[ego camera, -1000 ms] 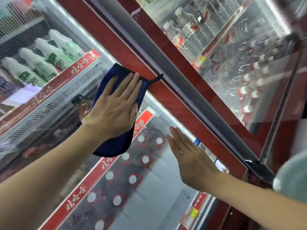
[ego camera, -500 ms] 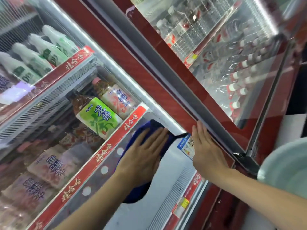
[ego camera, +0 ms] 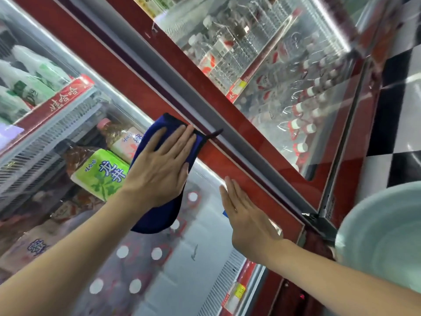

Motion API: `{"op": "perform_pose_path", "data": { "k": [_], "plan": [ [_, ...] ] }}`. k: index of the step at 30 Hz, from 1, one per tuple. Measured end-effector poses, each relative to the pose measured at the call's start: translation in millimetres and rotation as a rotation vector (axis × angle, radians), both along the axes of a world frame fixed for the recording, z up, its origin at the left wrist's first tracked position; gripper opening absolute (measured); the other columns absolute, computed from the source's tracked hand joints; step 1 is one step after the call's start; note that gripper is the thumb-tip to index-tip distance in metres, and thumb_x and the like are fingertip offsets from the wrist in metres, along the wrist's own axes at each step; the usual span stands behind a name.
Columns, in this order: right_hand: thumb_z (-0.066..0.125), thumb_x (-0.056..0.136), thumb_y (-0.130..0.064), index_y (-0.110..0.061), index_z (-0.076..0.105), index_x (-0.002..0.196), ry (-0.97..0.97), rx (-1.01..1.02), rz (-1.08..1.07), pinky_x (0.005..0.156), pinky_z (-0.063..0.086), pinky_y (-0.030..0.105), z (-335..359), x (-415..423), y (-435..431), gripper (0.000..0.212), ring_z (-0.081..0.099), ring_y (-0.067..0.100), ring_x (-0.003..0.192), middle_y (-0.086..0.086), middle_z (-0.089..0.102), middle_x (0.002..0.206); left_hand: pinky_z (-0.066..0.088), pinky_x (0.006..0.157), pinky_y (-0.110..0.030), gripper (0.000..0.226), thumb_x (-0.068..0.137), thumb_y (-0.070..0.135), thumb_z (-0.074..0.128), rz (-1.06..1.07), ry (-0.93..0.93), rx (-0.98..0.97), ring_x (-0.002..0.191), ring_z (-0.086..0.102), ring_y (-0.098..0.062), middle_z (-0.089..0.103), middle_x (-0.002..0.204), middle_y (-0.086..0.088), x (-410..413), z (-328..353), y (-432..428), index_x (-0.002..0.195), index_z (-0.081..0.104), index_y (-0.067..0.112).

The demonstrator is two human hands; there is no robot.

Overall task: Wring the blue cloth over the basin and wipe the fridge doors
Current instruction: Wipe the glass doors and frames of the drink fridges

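Observation:
My left hand [ego camera: 160, 165] lies flat with fingers spread on the blue cloth [ego camera: 159, 215], pressing it against the glass of the left fridge door [ego camera: 182, 270] close to its red frame [ego camera: 141, 92]. The cloth's upper edge touches the red frame, and its lower part hangs below my palm. My right hand [ego camera: 246, 220] rests flat and empty against the same door's red frame, lower right of the cloth. A pale green basin [ego camera: 382, 236] shows at the right edge, near my right forearm.
Behind the glass stand drink bottles on shelves with red price strips [ego camera: 66, 96]. The right fridge door [ego camera: 284, 71] holds rows of red-capped bottles. A grey seal strip [ego camera: 227, 128] runs between the doors. Black-and-white floor tiles [ego camera: 401, 92] lie at the far right.
My left hand slid the cloth down the glass, then back up and right to the red frame. My right hand shifted slightly along the frame.

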State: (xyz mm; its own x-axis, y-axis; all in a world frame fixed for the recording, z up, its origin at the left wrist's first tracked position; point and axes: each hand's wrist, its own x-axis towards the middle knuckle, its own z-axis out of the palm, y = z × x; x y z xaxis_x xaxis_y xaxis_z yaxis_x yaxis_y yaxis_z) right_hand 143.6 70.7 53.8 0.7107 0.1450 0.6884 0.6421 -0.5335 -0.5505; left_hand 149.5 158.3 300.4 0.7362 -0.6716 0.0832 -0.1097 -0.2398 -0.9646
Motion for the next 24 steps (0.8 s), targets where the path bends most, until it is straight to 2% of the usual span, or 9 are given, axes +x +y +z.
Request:
{"op": "perform_pose_path", "data": {
  "k": [2, 4, 6, 8, 11, 15, 18, 21, 24],
  "plan": [
    [0.037, 0.079, 0.005, -0.001, -0.022, 0.149, 0.014, 0.004, -0.018, 0.122, -0.01, 0.033, -2.5, -3.3, 1.2, 0.092, -0.026, 0.033, 0.148, 0.017, -0.028, 0.159, 0.01, 0.126, -0.051, 0.064, 0.103, 0.035, 0.02, -0.009, 0.008, 0.002, 0.157, 0.012, -0.024, 0.014, 0.169, -0.01, 2.7, -7.8, -1.8, 0.161, 0.017, 0.006],
    [0.046, 0.074, 0.007, 0.003, -0.009, 0.152, 0.055, 0.033, -0.044, 0.124, 0.006, 0.039, -7.4, -5.9, 0.0, 0.095, -0.009, 0.038, 0.152, 0.023, -0.01, 0.163, 0.009, 0.126, -0.051, 0.064, 0.103, 0.034, 0.021, -0.016, 0.044, 0.012, 0.157, 0.011, -0.025, 0.013, 0.169, -0.01, 2.9, -19.7, -0.9, 0.161, 0.016, 0.007],
    [0.051, 0.074, 0.007, 0.004, -0.006, 0.151, 0.121, 0.079, -0.043, 0.124, 0.014, 0.04, -13.7, -5.1, -4.7, 0.096, -0.003, 0.038, 0.153, 0.024, -0.004, 0.164, 0.008, 0.126, -0.051, 0.064, 0.103, 0.034, 0.021, -0.03, 0.082, 0.008, 0.157, 0.011, -0.025, 0.014, 0.169, -0.01, 2.3, -35.4, 0.7, 0.16, 0.017, 0.007],
    [0.05, 0.078, 0.004, 0.003, -0.014, 0.15, 0.16, 0.106, -0.091, 0.125, 0.007, 0.037, -20.1, 1.0, -11.3, 0.096, -0.008, 0.035, 0.153, 0.022, -0.013, 0.163, 0.007, 0.126, -0.052, 0.064, 0.103, 0.035, 0.021, -0.037, 0.12, -0.004, 0.157, 0.012, -0.026, 0.015, 0.168, -0.01, -1.0, -56.9, 3.9, 0.16, 0.018, 0.007],
    [0.043, 0.083, 0.0, -0.003, -0.037, 0.142, 0.23, 0.113, -0.113, 0.123, -0.01, 0.029, -28.7, 9.1, -21.2, 0.1, -0.025, 0.028, 0.151, 0.016, -0.036, 0.156, 0.004, 0.126, -0.051, 0.064, 0.102, 0.036, 0.029, -0.033, 0.184, -0.004, 0.156, 0.013, -0.025, 0.019, 0.167, -0.01, -14.6, -96.2, 13.0, 0.159, 0.021, 0.008],
    [0.042, 0.083, 0.002, -0.006, -0.045, 0.138, 0.245, 0.093, -0.082, 0.125, -0.008, 0.03, -35.4, 8.1, -26.9, 0.103, -0.034, 0.025, 0.147, 0.012, -0.046, 0.151, 0.009, 0.124, -0.049, 0.062, 0.099, 0.036, 0.033, -0.005, 0.278, 0.04, 0.153, 0.023, -0.022, 0.028, 0.164, -0.007, -33.9, -125.4, 20.6, 0.156, 0.033, 0.01],
    [0.043, 0.083, 0.001, -0.008, -0.046, 0.137, 0.243, 0.119, -0.055, 0.121, -0.014, 0.027, -32.6, 6.8, -24.1, 0.105, -0.037, 0.024, 0.145, 0.009, -0.05, 0.149, 0.012, 0.124, -0.048, 0.062, 0.101, 0.036, 0.03, -0.026, 0.249, 0.043, 0.153, 0.024, -0.021, 0.027, 0.164, -0.006, -18.4, -91.2, 11.4, 0.157, 0.032, 0.01],
    [0.048, 0.087, -0.009, -0.009, -0.053, 0.132, 0.287, 0.101, -0.032, 0.115, -0.022, 0.023, -32.3, 6.6, -20.3, 0.11, -0.045, 0.021, 0.139, 0.006, -0.058, 0.142, 0.012, 0.126, -0.049, 0.063, 0.102, 0.035, 0.027, -0.019, 0.102, -0.011, 0.154, 0.02, -0.022, 0.023, 0.166, -0.007, 12.5, -35.2, -14.3, 0.159, 0.025, 0.009],
    [0.049, 0.092, -0.019, -0.006, -0.051, 0.133, 0.292, 0.07, -0.01, 0.114, -0.026, 0.025, -35.6, 7.3, -13.9, 0.109, -0.046, 0.023, 0.139, 0.01, -0.057, 0.143, 0.009, 0.127, -0.049, 0.064, 0.102, 0.036, 0.021, 0.003, 0.054, -0.02, 0.156, 0.015, -0.023, 0.019, 0.167, -0.007, 28.3, -17.6, -27.7, 0.16, 0.02, 0.009]
  ]
}}
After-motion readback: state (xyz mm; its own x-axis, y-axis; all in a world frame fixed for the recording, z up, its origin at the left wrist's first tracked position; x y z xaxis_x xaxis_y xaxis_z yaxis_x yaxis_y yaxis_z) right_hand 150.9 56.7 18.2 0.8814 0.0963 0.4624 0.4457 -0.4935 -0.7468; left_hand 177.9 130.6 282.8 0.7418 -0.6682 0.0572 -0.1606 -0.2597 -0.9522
